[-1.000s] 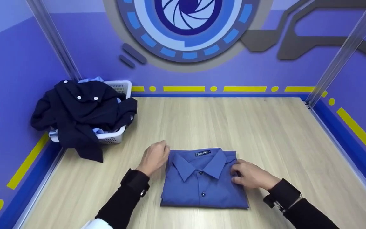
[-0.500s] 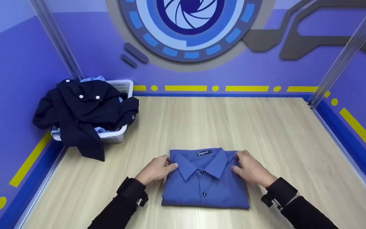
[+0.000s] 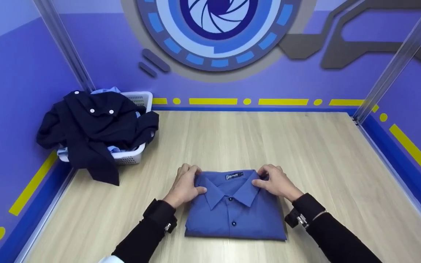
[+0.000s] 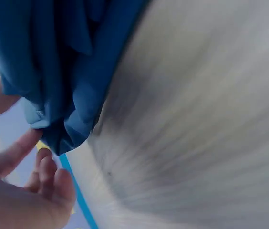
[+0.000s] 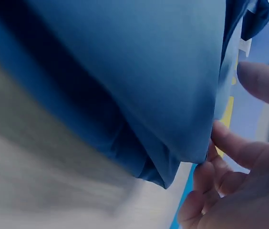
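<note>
A folded blue button shirt (image 3: 232, 212), collar at the far side, lies flat on the wooden table. At its far left corner, my left hand (image 3: 184, 184) holds the edge, thumb over the cloth beside the collar and fingers behind. My right hand (image 3: 277, 182) is at the far right corner, its fingers touching the back edge. In the right wrist view, the right thumb (image 5: 258, 81) stands apart from the cloth, and the bent fingers (image 5: 230, 143) meet the shirt's corner. Bunched blue folds (image 4: 58, 71) fill the upper left of the left wrist view.
At the back left stands a white plastic basket (image 3: 128, 157) heaped with clothes. A dark navy garment (image 3: 90, 128) with white buttons hangs over its front rim. Blue-purple panels with metal corner posts (image 3: 389, 69) enclose the wooden table (image 3: 269, 138) on three sides.
My right hand has moved left and slightly up, from the shirt's right side to beside the collar. My left hand has shifted to the far left corner, its thumb now over the cloth.
</note>
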Demonstrator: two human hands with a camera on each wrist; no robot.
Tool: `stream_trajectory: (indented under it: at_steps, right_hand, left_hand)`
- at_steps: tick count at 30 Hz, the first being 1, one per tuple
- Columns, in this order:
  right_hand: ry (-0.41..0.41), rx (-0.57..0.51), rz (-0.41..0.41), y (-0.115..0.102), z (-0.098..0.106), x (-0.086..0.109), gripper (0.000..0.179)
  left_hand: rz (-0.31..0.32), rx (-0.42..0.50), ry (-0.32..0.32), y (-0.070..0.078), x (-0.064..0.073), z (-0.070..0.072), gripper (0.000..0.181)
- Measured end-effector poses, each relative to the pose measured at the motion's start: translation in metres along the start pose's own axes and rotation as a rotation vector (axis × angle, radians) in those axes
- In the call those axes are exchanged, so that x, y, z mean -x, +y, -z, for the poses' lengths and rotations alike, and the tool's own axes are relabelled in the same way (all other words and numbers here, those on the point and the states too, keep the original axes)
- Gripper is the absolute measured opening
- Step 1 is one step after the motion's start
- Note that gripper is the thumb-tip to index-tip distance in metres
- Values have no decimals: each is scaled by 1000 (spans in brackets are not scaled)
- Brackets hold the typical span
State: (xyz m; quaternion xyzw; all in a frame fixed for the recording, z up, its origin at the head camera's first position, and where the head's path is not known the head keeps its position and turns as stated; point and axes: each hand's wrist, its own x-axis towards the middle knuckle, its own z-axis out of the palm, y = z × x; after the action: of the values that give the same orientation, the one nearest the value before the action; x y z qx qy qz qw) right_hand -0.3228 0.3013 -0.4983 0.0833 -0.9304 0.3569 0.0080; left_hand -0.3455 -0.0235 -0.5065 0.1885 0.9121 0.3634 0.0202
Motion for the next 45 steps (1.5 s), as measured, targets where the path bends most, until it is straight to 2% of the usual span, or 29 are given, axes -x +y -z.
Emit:
stream_trajectory:
  at_steps: [2, 4, 8, 11, 13, 16, 19, 23, 28, 32, 35, 39, 42, 44, 45]
  right_hand:
    - [-7, -80, 23, 1, 1, -1, 30]
    - [-23, -148, 67, 2, 2, -2, 35]
    - [-58, -177, 161, 3, 6, -1, 40]
    - [-76, -148, 227, 2, 11, 0, 32]
    - [-81, -124, 262, 1, 14, 0, 26]
    - [-86, -100, 293, 1, 19, -1, 21]
    - [-81, -84, 336, 2, 24, -2, 21]
    - [-97, -109, 332, 4, 30, -3, 23]
    - [-169, -179, 234, 4, 35, -3, 18]
    - [-215, -233, 170, 3, 35, -4, 11]
    - [-221, -219, 170, 1, 32, -7, 5]
    - [-182, -125, 230, 2, 26, -11, 11]
    - [-172, -61, 266, 5, 23, -11, 9]
    - [-185, -30, 274, 6, 23, -10, 13]
    - [-194, -19, 276, 7, 22, -10, 16]
  left_hand:
    - [-32, -17, -26, 1, -1, 2, 52]
    - [-54, 0, -93, 0, -4, 4, 55]
    - [-30, 122, -218, -4, -10, 9, 49]
    - [-37, 241, -240, -6, -15, 12, 43]
    - [-71, 308, -249, -6, -18, 14, 42]
    - [-144, 341, -266, -3, -23, 17, 51]
    - [-196, 324, -297, 1, -26, 20, 58]
    - [-228, 330, -371, 7, -31, 26, 51]
    - [-259, 330, -449, 12, -39, 31, 39]
    - [-254, 251, -480, 15, -44, 32, 19]
    - [-225, 143, -458, 19, -48, 31, 6]
    - [-169, 23, -418, 24, -53, 28, 20]
    - [-129, 67, -411, 23, -55, 26, 19]
    - [-98, 170, -432, 21, -55, 27, 21]
    - [-81, 225, -447, 20, -55, 28, 28]
